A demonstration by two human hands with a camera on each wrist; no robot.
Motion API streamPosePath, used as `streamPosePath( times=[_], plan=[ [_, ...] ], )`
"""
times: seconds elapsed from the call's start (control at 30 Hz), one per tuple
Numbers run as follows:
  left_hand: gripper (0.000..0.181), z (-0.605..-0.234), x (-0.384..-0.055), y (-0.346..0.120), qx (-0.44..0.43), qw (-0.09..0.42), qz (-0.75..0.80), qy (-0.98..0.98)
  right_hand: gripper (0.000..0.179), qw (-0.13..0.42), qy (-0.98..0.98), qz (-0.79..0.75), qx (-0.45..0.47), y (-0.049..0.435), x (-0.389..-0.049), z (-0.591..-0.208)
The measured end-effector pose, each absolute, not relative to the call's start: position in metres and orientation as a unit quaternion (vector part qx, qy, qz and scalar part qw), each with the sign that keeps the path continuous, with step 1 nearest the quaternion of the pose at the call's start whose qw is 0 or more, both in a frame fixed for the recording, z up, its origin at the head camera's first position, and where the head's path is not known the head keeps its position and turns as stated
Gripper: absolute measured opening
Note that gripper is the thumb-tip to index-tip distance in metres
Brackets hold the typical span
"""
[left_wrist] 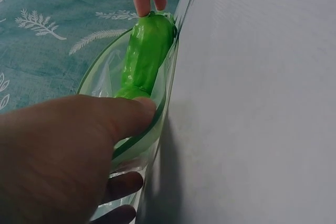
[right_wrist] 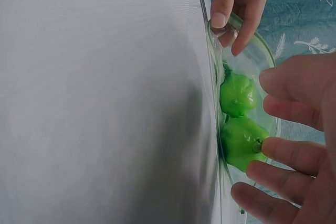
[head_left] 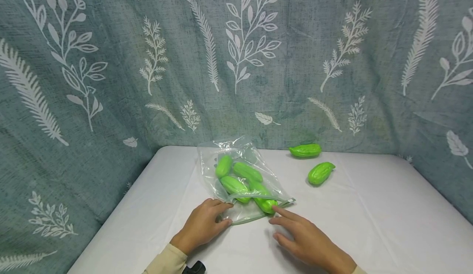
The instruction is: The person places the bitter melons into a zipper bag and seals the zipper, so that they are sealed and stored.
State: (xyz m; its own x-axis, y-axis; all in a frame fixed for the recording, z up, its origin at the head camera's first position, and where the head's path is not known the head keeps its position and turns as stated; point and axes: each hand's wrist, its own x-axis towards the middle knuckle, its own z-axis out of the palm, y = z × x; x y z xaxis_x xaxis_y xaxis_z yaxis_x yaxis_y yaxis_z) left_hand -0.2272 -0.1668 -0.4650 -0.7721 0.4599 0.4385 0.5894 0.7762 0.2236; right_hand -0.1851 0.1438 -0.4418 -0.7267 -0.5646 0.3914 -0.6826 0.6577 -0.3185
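Note:
A clear zip bag [head_left: 244, 214] lies on the table with its mouth toward me, held apart. Inside are several glossy green bitter melons [head_left: 223, 166]; the nearest bitter melon [head_left: 265, 204] has its end at the mouth. My left hand [head_left: 205, 222] grips the bag's rim at the left corner, thumb and fingers about the edge. My right hand [head_left: 306, 239] has its fingers extended, and fingertips touch the end of the nearest melon. In the right wrist view, two melon ends [right_wrist: 242, 142] show side by side within the green-edged rim.
Two more bitter melons lie outside the bag: one at the back [head_left: 306, 150], another [head_left: 320, 173] closer on the right. A black object [head_left: 195, 268] sits by my left sleeve. A leaf-patterned curtain [head_left: 295, 60] hangs behind the white table [head_left: 369, 224].

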Motion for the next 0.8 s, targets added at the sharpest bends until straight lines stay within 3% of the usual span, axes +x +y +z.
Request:
streamPosePath(
  times=[0.8],
  plan=[
    [0.039, -0.467, -0.228, -0.167, -0.288, 0.191, -0.172, -0.923, 0.03, 0.067, -0.921, 0.23, 0.308, 0.127, -0.196, -0.44]
  ],
)
